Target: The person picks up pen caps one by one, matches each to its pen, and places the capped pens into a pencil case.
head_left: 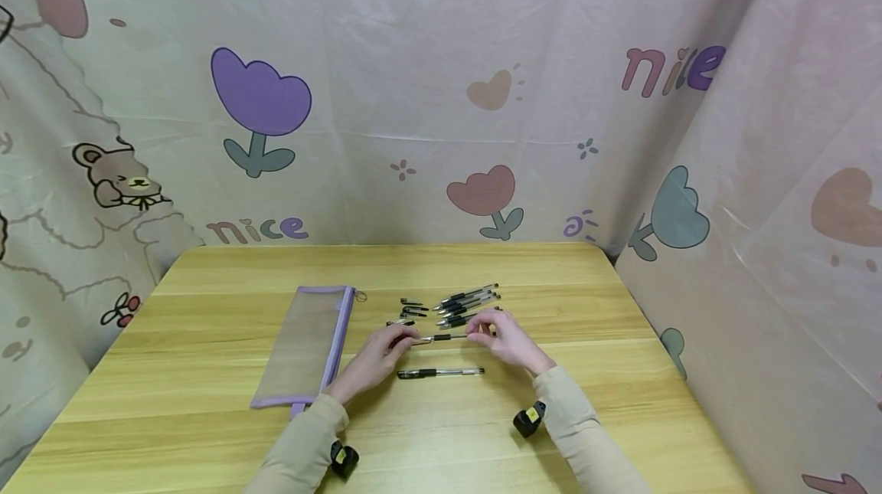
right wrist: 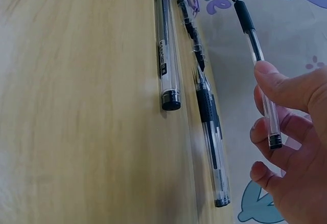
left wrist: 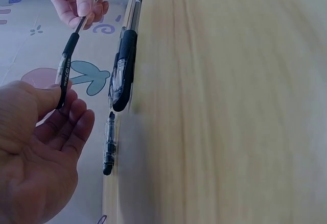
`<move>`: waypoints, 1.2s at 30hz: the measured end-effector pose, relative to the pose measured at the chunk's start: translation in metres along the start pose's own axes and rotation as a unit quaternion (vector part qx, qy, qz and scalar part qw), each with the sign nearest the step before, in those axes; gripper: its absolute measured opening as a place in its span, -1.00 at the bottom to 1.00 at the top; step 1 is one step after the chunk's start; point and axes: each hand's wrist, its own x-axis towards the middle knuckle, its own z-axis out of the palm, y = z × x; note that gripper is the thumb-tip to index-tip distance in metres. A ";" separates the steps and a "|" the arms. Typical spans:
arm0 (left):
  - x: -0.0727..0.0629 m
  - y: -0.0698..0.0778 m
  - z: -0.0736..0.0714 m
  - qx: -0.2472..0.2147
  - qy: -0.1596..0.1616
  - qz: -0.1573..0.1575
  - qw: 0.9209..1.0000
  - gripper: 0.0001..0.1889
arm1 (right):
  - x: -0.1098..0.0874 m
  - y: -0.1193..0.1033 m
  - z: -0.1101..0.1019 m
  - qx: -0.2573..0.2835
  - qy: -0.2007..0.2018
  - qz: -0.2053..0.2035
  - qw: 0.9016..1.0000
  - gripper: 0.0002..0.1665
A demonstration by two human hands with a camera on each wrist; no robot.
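Note:
Between both hands, a clear-barrelled gel pen (head_left: 442,338) with a black grip is held above the table. My left hand (head_left: 377,352) pinches the pen cap (left wrist: 63,76) at its left end between thumb and fingers. At the other end, my right hand (head_left: 506,337) pinches the barrel, its thumb laid along the clear plastic in the right wrist view. Closer to me, a capped gel pen (head_left: 448,372) lies crosswise on the wood. Beyond the hands rest several uncapped pens (head_left: 468,301), tips to the left, beside several loose black caps (head_left: 416,310).
A mesh zip pouch (head_left: 299,341) with purple edging lies flat to the left, partly beside my left forearm. The wooden table (head_left: 551,279) meets a printed cloth (head_left: 386,195) at its back and sides. Black wrist cameras (head_left: 529,419) hang by both sleeves.

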 end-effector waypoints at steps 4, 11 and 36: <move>0.000 -0.001 0.000 0.003 0.001 0.008 1.000 -0.78 | 0.000 -0.001 0.000 -0.003 -0.004 -0.013 1.000 -0.89; -0.001 -0.001 0.000 -0.006 -0.005 0.017 1.000 -0.78 | 0.001 -0.001 0.005 -0.007 -0.008 -0.033 0.999 -0.90; -0.004 0.000 0.005 -0.027 0.028 -0.043 0.998 -0.79 | -0.001 0.002 0.026 0.041 0.039 -0.020 0.998 -0.89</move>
